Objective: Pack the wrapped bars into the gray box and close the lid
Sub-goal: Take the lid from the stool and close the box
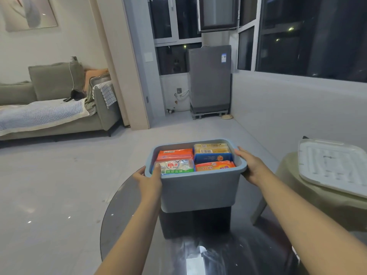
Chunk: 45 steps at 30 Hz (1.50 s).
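Note:
The gray box (200,190) stands on a round dark glass table (127,221) in front of me, without its lid. Inside, packed side by side, lie several wrapped bars: an orange one (174,154) at the back left, a white and green one (177,166) at the front left, a yellow and blue one (212,152) at the back right, an orange one (215,166) at the front right. My left hand (150,180) grips the box's left rim, thumb over the edge. My right hand (251,164) holds the right rim. The white lid (333,165) lies apart on a stool to the right.
A stool with an olive cover (321,203) stands right of the table and carries the lid. A sofa (55,108) stands at the far left and a gray washing machine (209,80) by the windows at the back. Pale floor surrounds the table.

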Available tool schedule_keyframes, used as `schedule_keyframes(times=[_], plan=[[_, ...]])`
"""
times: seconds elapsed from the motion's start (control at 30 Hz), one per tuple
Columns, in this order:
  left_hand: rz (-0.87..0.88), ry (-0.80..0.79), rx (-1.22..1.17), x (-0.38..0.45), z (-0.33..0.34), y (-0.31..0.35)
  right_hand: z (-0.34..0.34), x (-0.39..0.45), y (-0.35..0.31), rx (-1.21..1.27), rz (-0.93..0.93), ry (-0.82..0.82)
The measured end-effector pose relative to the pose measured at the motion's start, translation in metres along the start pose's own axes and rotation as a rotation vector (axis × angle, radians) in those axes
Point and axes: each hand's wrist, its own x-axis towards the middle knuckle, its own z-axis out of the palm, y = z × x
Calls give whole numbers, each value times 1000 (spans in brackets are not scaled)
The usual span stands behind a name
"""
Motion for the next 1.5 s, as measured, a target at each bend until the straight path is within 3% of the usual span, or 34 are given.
schedule_keyframes(times=[0.13,0.27,0.37,0.5,0.7,0.83,1.1,1.27,1.5], plan=[[88,136,261,-8,-1,5,-5,-10,1,-218,-59,82],[348,185,474,-31,1,8,-17,-28,4,-466,-184,127],[558,69,473,-56,19,11,-26,-49,5,-620,-307,137],[671,-239,286,-96,60,13,-48,-72,1,-716,-431,188],[581,-633,248,-144,138,-1,-109,-78,-23,-776,-491,419],[457,-764,299,-164,193,-20,-161,-73,-29,-980,-436,544],[192,-795,365,-160,283,-66,-222,-65,-35,-1313,-385,629],[75,-798,351,-160,319,-83,-239,-64,-32,-1345,-354,623],[-71,-789,240,-162,330,-91,-234,-64,-33,-1310,-455,642]])
